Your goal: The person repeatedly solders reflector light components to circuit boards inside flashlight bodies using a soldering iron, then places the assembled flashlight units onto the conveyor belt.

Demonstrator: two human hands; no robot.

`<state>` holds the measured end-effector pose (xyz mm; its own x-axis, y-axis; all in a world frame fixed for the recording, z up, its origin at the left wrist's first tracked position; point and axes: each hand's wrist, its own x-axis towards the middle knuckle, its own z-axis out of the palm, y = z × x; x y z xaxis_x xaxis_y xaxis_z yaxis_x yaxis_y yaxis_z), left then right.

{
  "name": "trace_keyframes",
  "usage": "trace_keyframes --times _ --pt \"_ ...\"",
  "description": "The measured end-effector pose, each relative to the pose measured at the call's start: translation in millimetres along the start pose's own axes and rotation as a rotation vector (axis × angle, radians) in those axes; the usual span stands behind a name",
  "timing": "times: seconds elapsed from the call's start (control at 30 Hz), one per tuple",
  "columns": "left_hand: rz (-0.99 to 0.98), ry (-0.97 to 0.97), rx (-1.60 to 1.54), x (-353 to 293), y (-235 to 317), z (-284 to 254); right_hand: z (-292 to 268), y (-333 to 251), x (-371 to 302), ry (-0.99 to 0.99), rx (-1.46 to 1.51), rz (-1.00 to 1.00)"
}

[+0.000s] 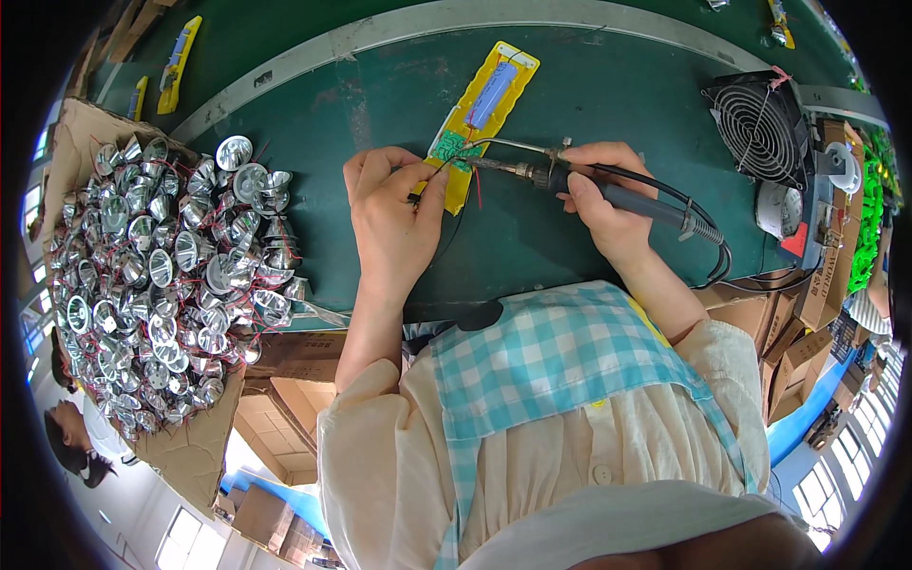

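A yellow plastic housing (463,195) lies slanted on the green bench, with a blue cylindrical battery (492,95) in its upper part. Lower down in it sits a small green circuit board (446,145). My left hand (394,209) is at the housing's left side, thumb and fingers pinched on a thin black wire (440,172) beside the board. In my right hand (613,204) is a soldering iron (646,206), held by its dark handle. Its tip and a thin bent metal tube (513,143) meet over the board. A short red wire (479,188) hangs from the housing.
On the left, a cardboard box (195,465) is heaped with silvery reflector cups (161,266) with red wires. A black fan (760,128) and a white spool (842,167) stand at the right. More yellow housings (179,66) lie beyond a grey metal rail (313,59).
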<state>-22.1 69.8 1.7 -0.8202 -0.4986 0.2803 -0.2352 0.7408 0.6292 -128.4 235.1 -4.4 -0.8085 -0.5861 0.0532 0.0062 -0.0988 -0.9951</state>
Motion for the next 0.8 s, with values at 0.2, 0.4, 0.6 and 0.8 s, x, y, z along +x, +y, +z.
trace_keyframes --times 0.2,0.4,0.6,0.8 --pt "0.004 0.011 0.002 0.5 -0.9 0.6 -0.5 -0.9 -4.0 0.002 -0.012 -0.040" --pt "0.010 0.013 0.008 0.6 0.2 0.2 -7.5 2.0 -3.1 0.038 0.119 0.005" --pt "0.028 0.014 0.031 0.7 1.6 -2.0 -5.8 0.2 -2.3 0.036 0.159 0.051" --pt "-0.260 0.112 -0.209 0.2 6.8 -7.8 -11.9 -13.8 0.4 0.005 0.186 0.046"
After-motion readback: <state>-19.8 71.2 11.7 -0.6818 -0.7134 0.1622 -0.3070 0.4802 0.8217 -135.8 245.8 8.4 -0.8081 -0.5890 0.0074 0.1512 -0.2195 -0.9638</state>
